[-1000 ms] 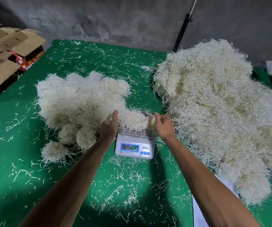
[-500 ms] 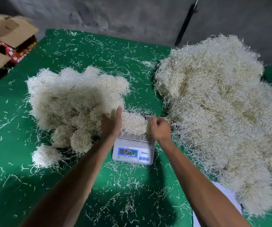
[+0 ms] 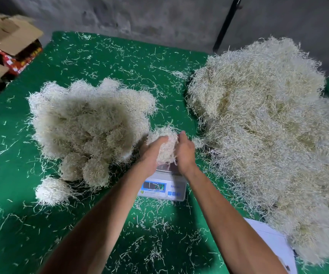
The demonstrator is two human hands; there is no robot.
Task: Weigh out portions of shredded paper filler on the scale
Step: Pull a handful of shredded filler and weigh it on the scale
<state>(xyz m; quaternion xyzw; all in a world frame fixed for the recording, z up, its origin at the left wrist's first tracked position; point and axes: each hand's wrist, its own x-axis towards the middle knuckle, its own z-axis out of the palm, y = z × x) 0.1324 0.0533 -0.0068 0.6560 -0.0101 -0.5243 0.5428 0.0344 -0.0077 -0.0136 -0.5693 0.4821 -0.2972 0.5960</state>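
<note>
Head view: a person's two bare forearms are reaching forward over a green felt-covered table (image 3: 104, 62) littered with loose pale shreds.
Portion in hand: a rounded clump of cream shredded paper filler (image 3: 164, 144) is sitting between both hands, just above the far end of the scale — whether it is touching the platform cannot be told.
Left hand: the left hand (image 3: 150, 153) is cupping the clump's left side, fingers curled around it.
Right hand: the right hand (image 3: 185, 152) is gripping the clump's right side, thumb up against the shreds and fingers wrapped behind.
Scale: a small white digital kitchen scale with a blue-lit display (image 3: 162, 185) is standing near the table's middle, its metal platform partly hidden under the hands; the digits are too blurred to read.
Weighed side: a heap of rounded, ball-like portions of the same pale filler (image 3: 88, 129) is lying just left of the scale, with one separate ball (image 3: 51, 191) sitting near its front edge.
Supply side: a much larger loose mound of cream shredded paper (image 3: 268, 131) is spreading over the table's right part, just beside the right hand.
Paper sheet: a white sheet (image 3: 272, 248) is poking out at the lower right, under the mound's edge.
Far left: brown cardboard cartons with red printed sides (image 3: 7, 44) are standing stacked beyond the table corner.
Background: a grey concrete wall (image 3: 139, 18) — with a dark pole (image 3: 226, 24) leaning against it.
</note>
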